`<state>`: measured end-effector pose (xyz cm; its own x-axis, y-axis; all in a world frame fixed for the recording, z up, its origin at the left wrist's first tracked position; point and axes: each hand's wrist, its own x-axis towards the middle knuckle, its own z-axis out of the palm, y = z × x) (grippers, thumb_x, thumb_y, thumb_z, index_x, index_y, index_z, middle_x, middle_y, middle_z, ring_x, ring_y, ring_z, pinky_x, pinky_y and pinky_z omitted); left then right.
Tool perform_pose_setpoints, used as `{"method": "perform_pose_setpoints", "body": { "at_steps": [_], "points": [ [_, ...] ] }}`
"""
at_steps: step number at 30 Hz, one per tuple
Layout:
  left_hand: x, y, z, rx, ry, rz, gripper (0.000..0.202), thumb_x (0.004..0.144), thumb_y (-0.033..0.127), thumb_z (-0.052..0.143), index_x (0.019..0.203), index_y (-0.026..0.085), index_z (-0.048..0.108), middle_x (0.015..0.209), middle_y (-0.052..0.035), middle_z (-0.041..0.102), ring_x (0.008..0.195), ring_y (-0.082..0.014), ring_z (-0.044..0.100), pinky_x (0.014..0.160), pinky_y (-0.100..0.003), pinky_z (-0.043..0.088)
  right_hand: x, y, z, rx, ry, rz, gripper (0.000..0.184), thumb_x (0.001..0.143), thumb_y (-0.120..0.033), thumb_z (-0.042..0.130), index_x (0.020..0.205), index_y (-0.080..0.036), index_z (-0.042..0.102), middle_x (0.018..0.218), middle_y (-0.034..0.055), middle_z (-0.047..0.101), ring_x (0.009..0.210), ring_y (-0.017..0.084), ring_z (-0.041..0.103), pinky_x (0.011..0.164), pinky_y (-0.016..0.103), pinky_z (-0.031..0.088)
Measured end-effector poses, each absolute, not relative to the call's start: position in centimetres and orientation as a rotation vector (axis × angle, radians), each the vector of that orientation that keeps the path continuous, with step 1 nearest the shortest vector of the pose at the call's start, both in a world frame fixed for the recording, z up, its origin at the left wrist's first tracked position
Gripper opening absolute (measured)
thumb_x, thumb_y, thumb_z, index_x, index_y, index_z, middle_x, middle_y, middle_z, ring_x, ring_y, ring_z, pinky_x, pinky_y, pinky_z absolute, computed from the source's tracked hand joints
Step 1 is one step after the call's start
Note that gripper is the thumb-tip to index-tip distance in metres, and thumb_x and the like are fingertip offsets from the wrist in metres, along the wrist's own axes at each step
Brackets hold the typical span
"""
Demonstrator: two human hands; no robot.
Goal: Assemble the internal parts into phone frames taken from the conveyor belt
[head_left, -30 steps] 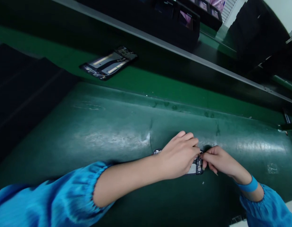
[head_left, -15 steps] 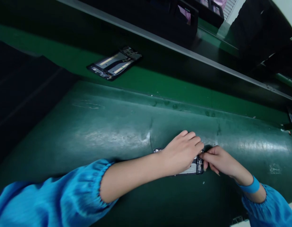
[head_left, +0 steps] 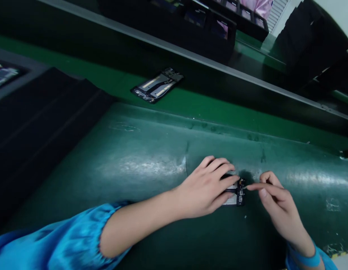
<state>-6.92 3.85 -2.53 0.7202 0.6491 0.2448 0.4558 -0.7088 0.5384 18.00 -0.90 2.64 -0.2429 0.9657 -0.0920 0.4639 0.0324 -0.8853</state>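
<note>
An opened phone (head_left: 231,198) with its inner parts showing lies flat on the green mat. My left hand (head_left: 210,187) rests over it with the fingers spread, covering much of its left part. At the phone's right end, the forefinger of my right hand (head_left: 277,200) points at the small exposed circuitry, its tip at or just beside the edge. The other fingers of that hand are curled and the thumb stands apart from the forefinger. I see nothing held in either hand.
Another opened phone (head_left: 159,85) lies on the green strip behind the mat. Black trays (head_left: 58,108) stand at the left, one holding a phone (head_left: 5,74). Beyond a metal rail (head_left: 190,52) are more black trays (head_left: 219,45) with phones. Part of a person in pink (head_left: 258,6) shows at the top.
My left hand has spread its fingers on the phone. My right hand has drawn back to the right and stretched out its forefinger. The view has shifted, showing more of the left trays.
</note>
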Motion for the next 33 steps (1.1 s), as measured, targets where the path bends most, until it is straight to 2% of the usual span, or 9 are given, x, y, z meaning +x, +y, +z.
{"method": "perform_pose_setpoints", "body": {
  "at_steps": [3,5,9,13,17,20,24,33],
  "points": [
    [-7.6,3.2,-2.8,2.523,0.773,0.547,0.051,0.092,0.05,0.062,0.136,0.024,0.055,0.142,-0.0111,0.054,0.139,-0.0357,0.038,0.115,-0.058,0.023,17.5,-1.9,1.7,-1.415,-1.849,1.085,0.022,0.105,-0.028,0.054,0.109,-0.025,0.076,0.08,0.0023,0.048,0.071,0.018,0.05,0.063,0.029,0.041],
    [-7.7,3.1,-2.9,2.552,0.749,0.526,0.06,0.089,0.054,0.066,0.14,0.024,0.054,0.146,-0.0117,0.052,0.141,-0.038,0.036,0.117,-0.062,0.021,17.4,-2.3,1.2,-1.382,-1.891,1.037,0.021,0.105,-0.024,0.053,0.108,-0.024,0.074,0.077,0.002,0.052,0.066,0.017,0.05,0.059,0.029,0.04],
    [-7.4,3.3,-2.9,2.559,0.747,0.505,0.058,0.09,0.051,0.066,0.141,0.027,0.053,0.151,-0.012,0.048,0.142,-0.0393,0.037,0.117,-0.066,0.024,17.0,-2.8,0.9,-1.315,-2.058,0.94,0.016,0.102,-0.016,0.055,0.101,-0.021,0.07,0.081,0.0042,0.062,0.071,0.019,0.056,0.064,0.032,0.043],
    [-7.3,3.4,-3.0,2.585,0.72,0.445,0.055,0.094,0.051,0.06,0.143,0.028,0.052,0.158,-0.0108,0.04,0.145,-0.0387,0.034,0.118,-0.067,0.021,16.7,-2.9,0.8,-1.274,-2.189,0.945,0.014,0.103,-0.017,0.054,0.102,-0.019,0.068,0.085,0.0063,0.066,0.073,0.02,0.058,0.068,0.034,0.045],
    [-7.3,3.4,-3.2,2.629,0.71,0.418,0.056,0.097,0.056,0.05,0.146,0.027,0.05,0.161,-0.0104,0.035,0.147,-0.0386,0.032,0.119,-0.067,0.018,17.5,-2.3,0.2,-1.365,-2.407,0.663,0.023,0.104,-0.024,0.055,0.083,-0.018,0.063,0.072,0.0048,0.058,0.067,0.019,0.051,0.062,0.033,0.037],
    [-7.3,3.4,-3.4,2.651,0.712,0.402,0.058,0.098,0.057,0.046,0.147,0.027,0.049,0.162,-0.0102,0.033,0.148,-0.0385,0.031,0.12,-0.065,0.016,18.1,-1.1,-0.3,-1.323,-2.374,0.783,0.036,0.105,-0.023,0.052,0.069,-0.019,0.053,0.062,0.0002,0.047,0.059,0.016,0.046,0.058,0.031,0.033],
    [-7.3,3.4,-3.4,2.659,0.732,0.4,0.06,0.097,0.059,0.047,0.148,0.027,0.048,0.162,-0.0106,0.033,0.148,-0.0394,0.03,0.12,-0.065,0.017,18.2,0.7,-1.5,-1.307,-2.05,0.759,0.034,0.105,-0.016,0.049,0.071,-0.019,0.051,0.063,-0.0006,0.048,0.059,0.015,0.048,0.059,0.03,0.035],
    [-7.2,3.3,-3.7,2.643,0.741,0.41,0.062,0.096,0.059,0.05,0.149,0.027,0.047,0.162,-0.0105,0.033,0.148,-0.0397,0.031,0.119,-0.065,0.019,17.6,1.3,-2.8,-1.258,-2.185,0.716,0.033,0.104,-0.013,0.05,0.073,-0.02,0.041,0.065,-0.0019,0.041,0.061,0.015,0.042,0.062,0.031,0.032]
  ]
}}
